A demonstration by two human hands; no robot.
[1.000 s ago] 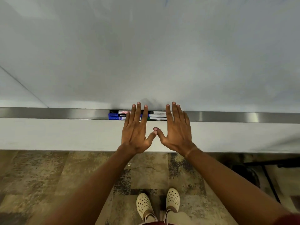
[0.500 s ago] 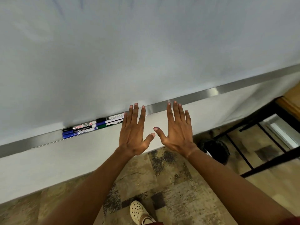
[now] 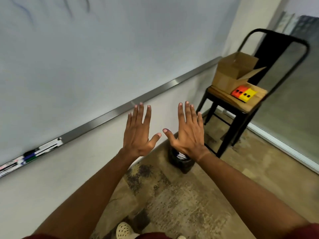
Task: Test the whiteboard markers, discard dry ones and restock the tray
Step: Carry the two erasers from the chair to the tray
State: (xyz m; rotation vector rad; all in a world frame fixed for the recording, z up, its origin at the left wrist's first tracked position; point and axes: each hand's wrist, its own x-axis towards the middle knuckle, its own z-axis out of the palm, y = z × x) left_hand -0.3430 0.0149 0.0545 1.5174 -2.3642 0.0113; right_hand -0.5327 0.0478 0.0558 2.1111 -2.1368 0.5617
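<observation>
We hold our left hand [image 3: 138, 133] and right hand [image 3: 188, 133] up mid-frame, fingers straight and spread, holding nothing. The markers [image 3: 32, 156], somewhat blurred, lie in the tray [image 3: 120, 109] at lower left.

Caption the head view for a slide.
Both hands, left and right, held open and empty before the whiteboard tray, markers lying far left.
</observation>
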